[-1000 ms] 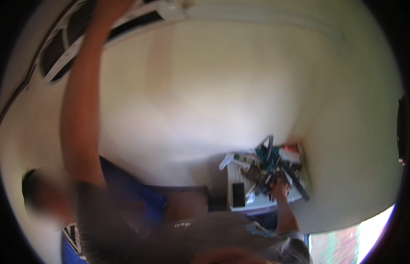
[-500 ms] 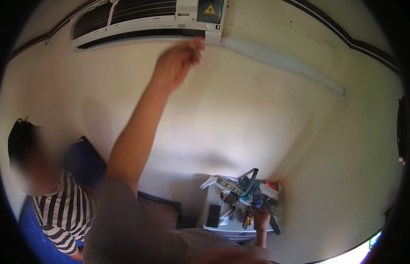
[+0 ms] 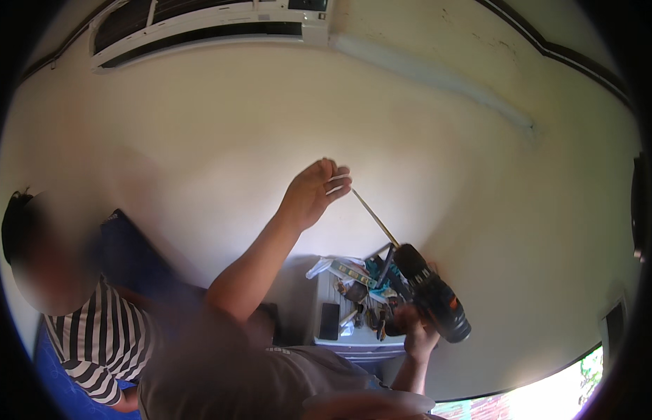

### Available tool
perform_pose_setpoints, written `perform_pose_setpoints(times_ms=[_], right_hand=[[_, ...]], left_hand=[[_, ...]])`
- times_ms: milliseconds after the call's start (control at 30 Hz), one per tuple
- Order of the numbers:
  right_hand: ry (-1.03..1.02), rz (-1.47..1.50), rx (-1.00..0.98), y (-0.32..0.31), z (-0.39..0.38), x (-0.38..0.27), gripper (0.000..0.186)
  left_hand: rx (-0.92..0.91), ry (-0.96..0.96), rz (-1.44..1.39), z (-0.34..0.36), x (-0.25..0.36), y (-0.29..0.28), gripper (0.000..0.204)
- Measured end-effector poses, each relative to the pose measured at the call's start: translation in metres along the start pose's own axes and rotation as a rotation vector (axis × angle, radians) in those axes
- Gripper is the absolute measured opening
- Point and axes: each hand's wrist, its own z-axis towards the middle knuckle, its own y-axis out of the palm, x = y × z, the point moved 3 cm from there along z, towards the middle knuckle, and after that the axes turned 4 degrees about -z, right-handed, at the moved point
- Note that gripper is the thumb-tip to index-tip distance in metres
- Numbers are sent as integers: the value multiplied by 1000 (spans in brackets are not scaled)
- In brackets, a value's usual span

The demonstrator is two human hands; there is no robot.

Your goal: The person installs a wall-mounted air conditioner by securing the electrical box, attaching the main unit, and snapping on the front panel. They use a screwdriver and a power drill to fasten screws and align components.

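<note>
My left hand is raised in mid-air before the wall, fingers curled loosely around something thin and pale that I cannot make out, close to the tip of a long drill bit. My right hand is closed on the handle of a black cordless drill with orange details, which points up and left with that bit in it. Behind the drill, a small white table or cabinet carries a level, a phone-like dark slab and several other tools.
A wall-mounted air conditioner, its front panel off, sits high on the wall, with a pale pipe cover running right from it. A person in a striped shirt is at my left beside a blue padded item. A bright opening lies lower right.
My left hand has come down from the air conditioner to the bit's tip. My right hand has lifted the drill up from the pile of tools, and it now shows clearly.
</note>
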Motion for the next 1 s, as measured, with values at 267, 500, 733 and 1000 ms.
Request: perform_pose_setpoints(times_ms=[267, 500, 733, 1000], right_hand=[[-282, -141, -94, 38, 18, -33, 22], [-331, -43, -118, 52, 26, -43, 29], [-337, -148, -156, 51, 46, -37, 18], [-326, -405, -144, 50, 53, -44, 39]], left_hand=[[-76, 82, -150, -3, 23, 61, 22], [9, 104, -129, -12, 29, 65, 23], [91, 77, 82, -15, 43, 61, 23], [37, 83, 66, -4, 66, 59, 23]])
